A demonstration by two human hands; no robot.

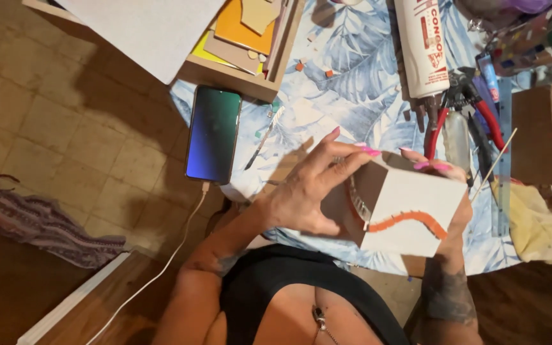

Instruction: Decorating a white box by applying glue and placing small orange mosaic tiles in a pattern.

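White box (410, 204) with a wavy orange mosaic band (410, 222), held above the near edge of the leaf-print worktop (327, 89). Tilted, one corner pointing down toward the person; no clear long axis. Left hand (314, 191) spread across its brown side, fingers extended. Right hand (452, 191) cups the far side, pink nails over the top edge. Phone (213, 134) lies at the worktop's left edge; red-handled pliers (464, 115) beyond the box.
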